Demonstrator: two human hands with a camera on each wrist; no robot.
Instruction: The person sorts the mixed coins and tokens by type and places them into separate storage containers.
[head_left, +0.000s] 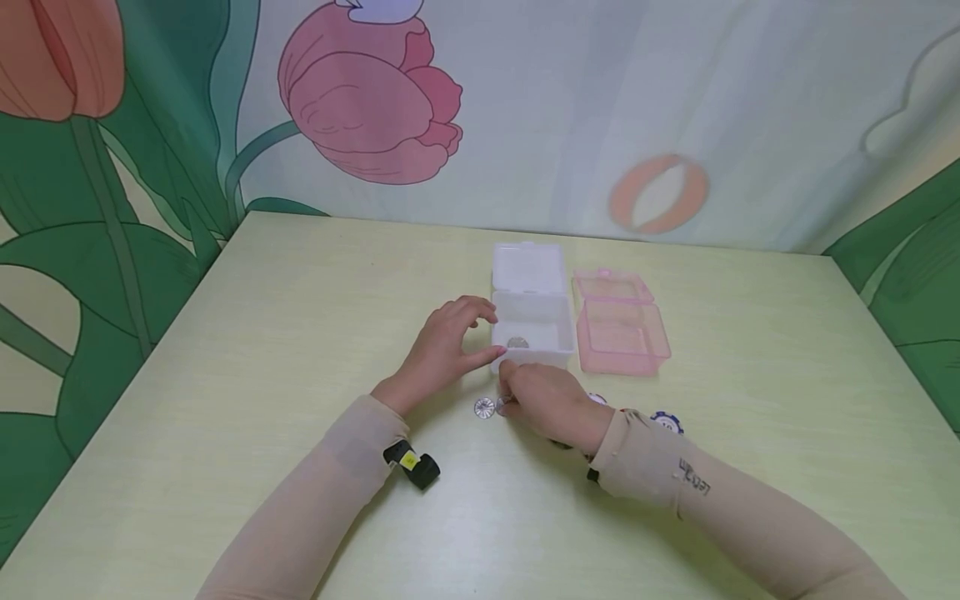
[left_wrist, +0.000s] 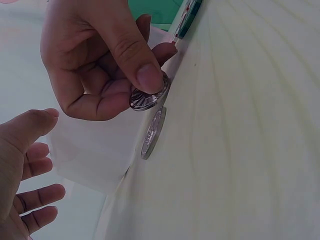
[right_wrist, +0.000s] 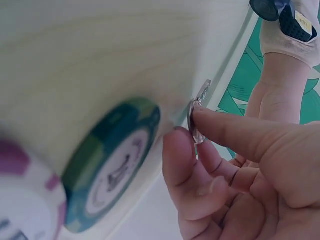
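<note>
My right hand (head_left: pixel 551 402) is low over the table in front of a white plastic box (head_left: pixel 553 357). Its thumb and fingers pinch a silver coin (left_wrist: pixel 145 102), tilted off the tabletop. Right beside that one, another silver coin (head_left: pixel 484 407) lies on the table. The white box has its lid (head_left: pixel 528 268) laid back, and a silver coin (head_left: pixel 517 342) sits inside near the front wall. At the box's left side is my left hand (head_left: pixel 442 343), thumb and fingers spread apart, fingertips right at the rim and holding nothing.
A pink see-through box (head_left: pixel 618 365) stands right of the white one, lid tipped back. Poker chips lie near my right wrist: a blue-and-white one (head_left: pixel 667 422), a green one (right_wrist: pixel 117 167) and a purple-and-white one (right_wrist: pixel 32 200). A flower-printed curtain (head_left: pixel 540 117) hangs behind the table.
</note>
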